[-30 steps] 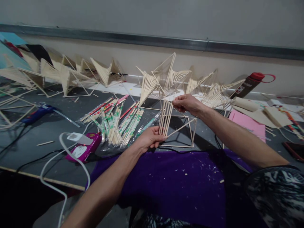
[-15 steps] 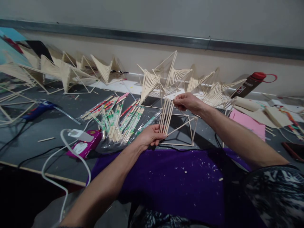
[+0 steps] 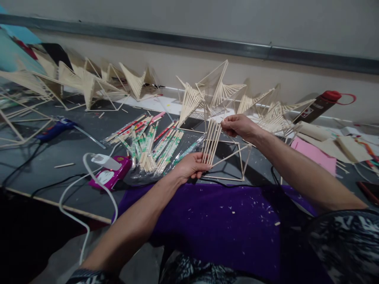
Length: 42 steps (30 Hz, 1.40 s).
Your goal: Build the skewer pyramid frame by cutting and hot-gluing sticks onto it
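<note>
My left hand [image 3: 192, 166] is closed around the lower ends of a row of thin wooden sticks [image 3: 211, 142]. They stand side by side, part of an open frame of sticks [image 3: 243, 162] whose bars stretch to the right above the table. At the upper right end of the row, the thumb and fingertips of my right hand [image 3: 237, 125] are pinched together at the last stick. Whether they grip that stick or something smaller, I cannot make out. Left of the frame lie clear plastic packs with paper-wrapped chopsticks [image 3: 168, 152].
Several finished stick models [image 3: 220, 88] line the wall. A blue glue gun [image 3: 56, 129] and a magenta power adapter [image 3: 111, 173] with a white cable lie left. A dark bottle with a red cap [image 3: 318, 106] leans behind pink paper [image 3: 314, 154]. Purple cloth [image 3: 219, 225] covers my lap.
The view has shifted a little, so the scene sits further right. Both hands keep their places on the stick frame, with hardly any visible movement.
</note>
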Motion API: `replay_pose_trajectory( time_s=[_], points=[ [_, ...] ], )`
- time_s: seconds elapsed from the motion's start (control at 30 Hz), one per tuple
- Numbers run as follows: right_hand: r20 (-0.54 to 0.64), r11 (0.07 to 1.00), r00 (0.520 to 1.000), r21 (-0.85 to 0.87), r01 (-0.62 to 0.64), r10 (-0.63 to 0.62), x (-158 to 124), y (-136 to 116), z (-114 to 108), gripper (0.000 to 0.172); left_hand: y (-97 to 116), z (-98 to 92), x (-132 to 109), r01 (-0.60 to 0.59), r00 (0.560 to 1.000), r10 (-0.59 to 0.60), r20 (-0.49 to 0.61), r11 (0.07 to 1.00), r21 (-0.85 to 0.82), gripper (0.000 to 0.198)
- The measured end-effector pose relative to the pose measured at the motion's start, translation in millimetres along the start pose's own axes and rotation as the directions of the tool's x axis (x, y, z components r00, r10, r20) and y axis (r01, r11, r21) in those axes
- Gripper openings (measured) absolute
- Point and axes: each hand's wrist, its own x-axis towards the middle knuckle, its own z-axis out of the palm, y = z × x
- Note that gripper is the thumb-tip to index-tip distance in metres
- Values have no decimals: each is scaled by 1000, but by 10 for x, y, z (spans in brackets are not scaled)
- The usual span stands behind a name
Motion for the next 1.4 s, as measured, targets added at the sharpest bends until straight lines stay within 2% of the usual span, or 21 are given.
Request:
replay_pose_trajectory(
  time_s=[0.37, 0.47, 0.57, 0.67, 0.77, 0.83, 0.87, 0.93, 0.97, 1.0, 1.03, 1.07, 1.13, 1.17, 1.23, 1.33, 1.4],
  points=[
    [-19, 1000, 1000, 29, -2, 2, -48, -77, 37, 26, 29, -1, -24, 13, 1000, -13, -15, 1000, 10, 31],
    [-71, 999, 997, 53, 13, -10, -60, -98, -53, 24, 53, -3, -41, 3, 1000, -2, -15, 1000, 28, 33],
    [-148, 995, 989, 88, 41, -28, -92, -139, -248, 22, 99, -4, -71, -19, 999, 20, -34, 999, 43, 35],
    [-253, 977, 961, 149, 151, -110, -204, -256, -482, 24, 170, -14, -130, -45, 995, 50, -82, 997, 61, 40],
    [-394, 918, 889, 215, 334, -231, -460, -457, -640, 23, 254, -31, -244, -72, 983, 91, -156, 989, 126, 47],
    [-453, 877, 842, 224, 425, -292, -724, -602, -636, 23, 313, -22, -355, -113, 950, 171, -261, 968, 223, 49],
    [-457, 867, 830, 212, 451, -320, -879, -663, -590, 22, 343, -1, -419, -154, 917, 238, -319, 951, 268, 47],
    [-424, 874, 830, 156, 460, -361, -1208, -733, -411, 21, 408, 93, -551, -265, 833, 387, -396, 906, 330, 40],
    [-397, 886, 840, 120, 448, -371, -1371, -737, -286, 21, 443, 169, -614, -322, 801, 446, -400, 884, 340, 35],
    [-358, 902, 860, 97, 421, -363, -1524, -719, -149, 19, 479, 264, -670, -370, 791, 483, -377, 867, 334, 30],
    [-307, 921, 890, 91, 378, -335, -1664, -683, -8, 17, 514, 373, -716, -395, 809, 490, -324, 862, 317, 25],
    [-257, 937, 917, 95, 337, -304, -1787, -633, 126, 17, 545, 493, -749, -403, 847, 468, -252, 874, 271, 22],
    [-174, 951, 949, 122, 285, -262, -1976, -514, 346, 16, 581, 736, -771, -335, 938, 344, -46, 932, 141, 21],
    [-151, 952, 955, 134, 274, -254, -2045, -456, 421, 17, 581, 849, -762, -283, 959, 281, 36, 956, 77, 20],
    [-145, 952, 957, 144, 270, -250, -2153, -357, 496, 18, 548, 1038, -727, -170, 974, 170, 150, 985, -16, 20],
    [-202, 951, 943, 109, 291, -265, -2306, -256, 478, 19, 451, 1235, -700, -44, 971, 59, 230, 997, -70, 21],
    [-225, 949, 929, 50, 311, -293, -2442, -217, 452, 20, 385, 1336, -736, -9, 965, 30, 260, 997, -83, 21]
  ],
)
